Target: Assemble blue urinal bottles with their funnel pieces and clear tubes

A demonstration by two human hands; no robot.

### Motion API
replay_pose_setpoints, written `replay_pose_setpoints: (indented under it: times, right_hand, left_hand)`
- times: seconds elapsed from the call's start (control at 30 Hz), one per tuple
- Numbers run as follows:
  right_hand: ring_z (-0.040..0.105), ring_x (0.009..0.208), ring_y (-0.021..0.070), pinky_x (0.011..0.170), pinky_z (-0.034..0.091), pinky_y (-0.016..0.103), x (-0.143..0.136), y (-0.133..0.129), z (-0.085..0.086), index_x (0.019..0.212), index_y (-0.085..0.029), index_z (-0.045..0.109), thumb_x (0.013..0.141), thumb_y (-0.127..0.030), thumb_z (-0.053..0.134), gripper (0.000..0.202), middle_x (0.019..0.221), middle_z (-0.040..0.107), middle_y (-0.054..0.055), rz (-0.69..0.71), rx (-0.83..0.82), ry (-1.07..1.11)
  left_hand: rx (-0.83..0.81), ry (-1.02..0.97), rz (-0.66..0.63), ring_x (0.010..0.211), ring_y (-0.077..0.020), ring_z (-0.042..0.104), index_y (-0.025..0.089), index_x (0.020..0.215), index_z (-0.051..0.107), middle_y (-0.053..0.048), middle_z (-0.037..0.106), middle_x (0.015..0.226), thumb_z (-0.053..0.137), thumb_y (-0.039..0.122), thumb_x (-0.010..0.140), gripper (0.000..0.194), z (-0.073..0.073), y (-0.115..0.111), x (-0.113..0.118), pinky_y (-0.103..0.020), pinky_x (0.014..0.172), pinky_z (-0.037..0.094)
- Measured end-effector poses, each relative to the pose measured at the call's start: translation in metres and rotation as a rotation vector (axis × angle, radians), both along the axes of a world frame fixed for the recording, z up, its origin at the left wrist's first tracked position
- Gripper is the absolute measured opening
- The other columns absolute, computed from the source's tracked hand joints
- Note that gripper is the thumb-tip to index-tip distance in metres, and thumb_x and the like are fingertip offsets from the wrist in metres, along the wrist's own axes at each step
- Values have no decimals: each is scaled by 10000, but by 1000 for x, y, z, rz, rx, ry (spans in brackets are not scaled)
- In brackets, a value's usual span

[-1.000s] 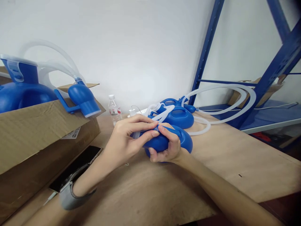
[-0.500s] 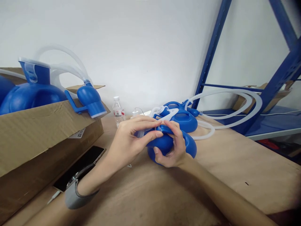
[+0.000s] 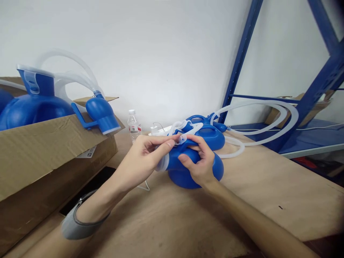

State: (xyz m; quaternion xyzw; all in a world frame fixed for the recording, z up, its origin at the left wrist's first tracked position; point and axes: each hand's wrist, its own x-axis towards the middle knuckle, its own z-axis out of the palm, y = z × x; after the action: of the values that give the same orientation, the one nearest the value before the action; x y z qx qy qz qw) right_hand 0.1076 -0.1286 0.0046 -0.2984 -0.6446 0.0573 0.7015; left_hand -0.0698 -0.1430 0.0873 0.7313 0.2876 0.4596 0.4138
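Observation:
A blue plastic urinal bottle lies on its side on the wooden table, its neck pointing left. A translucent lid covers the mouth, and its perforated strap tab stands above the neck near the handle. My left hand is closed, thumb and fingers pinching the strap beside that tab. Wrapped round the bottle's handle, my right hand has its index fingertip near the tab and its thumb bent inward. My left fingers hide part of the lid and strap.
Behind it lie more blue bottles with coiled clear tubing. An open cardboard box holding blue bottles stands left, near a phone. A water bottle stands by the wall; a blue shelf rack rises right.
The neck and lid have swung into clearer view on the left. The strap tab now shows raised between my hands. My right thumb has moved up off the lower side of the bottle.

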Motion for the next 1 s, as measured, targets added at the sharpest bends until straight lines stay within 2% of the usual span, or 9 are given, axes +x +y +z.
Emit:
replay_pose_setpoints:
  times: [0.1, 0.17, 0.23, 0.3, 0.37, 0.47, 0.6, 0.8, 1.0]
  right_hand:
    - [793, 891, 230, 807, 670, 339, 0, 0, 0, 1142, -241, 690, 817, -526, 834, 456, 1081, 799, 53, 19, -18, 23]
    - [791, 859, 216, 796, 666, 325, -2, -1, 1, 1119, -239, 700, 846, -506, 810, 398, 1042, 802, 41, 39, -27, 35]
    - [789, 837, 203, 784, 661, 312, -4, -1, 2, 1101, -241, 712, 898, -465, 762, 307, 1011, 805, 31, 53, -53, 46]
    - [787, 831, 193, 779, 656, 304, -6, 0, 1, 1088, -245, 722, 941, -423, 713, 231, 1005, 807, 25, 50, -91, 69]
    - [784, 849, 188, 791, 650, 303, -8, 0, 1, 1088, -251, 728, 956, -402, 696, 203, 1035, 807, 24, 44, -125, 85]
    - [777, 893, 187, 827, 641, 308, -9, 1, 0, 1110, -266, 732, 956, -401, 700, 207, 1079, 801, 21, 61, -163, 77]
    - [770, 866, 181, 809, 631, 299, -8, 0, 2, 1056, -263, 726, 943, -384, 712, 166, 1036, 802, 11, 117, -189, 110]
    - [753, 818, 207, 739, 600, 315, 0, 3, -2, 1024, -246, 695, 932, -421, 687, 198, 942, 778, 19, 232, -204, 209]
    - [729, 797, 190, 762, 593, 306, 0, 0, 4, 965, -232, 667, 861, -354, 751, 181, 899, 743, 7, 147, -189, 175]
  left_hand:
    - [-10, -65, 74, 1023, -240, 792, 242, 999, 861, -36, 841, 1034, 825, 272, 836, 170, -1, 1, 2, -342, 942, 643]
    - [-7, -98, 117, 913, -217, 799, 206, 896, 861, -45, 845, 957, 860, 262, 790, 120, -3, 1, 4, -294, 844, 651]
    - [-8, -135, 140, 834, -187, 786, 187, 898, 849, -38, 836, 880, 867, 248, 771, 142, -5, 1, 5, -260, 783, 638]
    - [-24, -169, 140, 790, -164, 767, 187, 1004, 837, -17, 815, 820, 862, 228, 762, 247, -5, 1, 6, -242, 757, 623]
    - [-44, -181, 131, 767, -151, 749, 187, 1025, 831, -3, 792, 774, 837, 214, 771, 255, -4, 1, 6, -235, 745, 609]
    - [-53, -148, 112, 762, -143, 724, 183, 864, 832, -9, 780, 762, 816, 236, 787, 95, -2, 2, 6, -224, 729, 587]
    - [-18, -37, 84, 786, -160, 715, 186, 795, 821, -33, 802, 832, 796, 320, 828, 140, -3, 3, 6, -240, 699, 571]
    - [263, 99, 215, 837, -186, 733, 205, 874, 816, -29, 813, 905, 718, 258, 884, 111, -14, 7, 4, -290, 738, 581]
    - [403, 127, 219, 856, -185, 744, 215, 933, 815, -24, 817, 934, 721, 273, 917, 111, -19, 13, 2, -301, 766, 586]
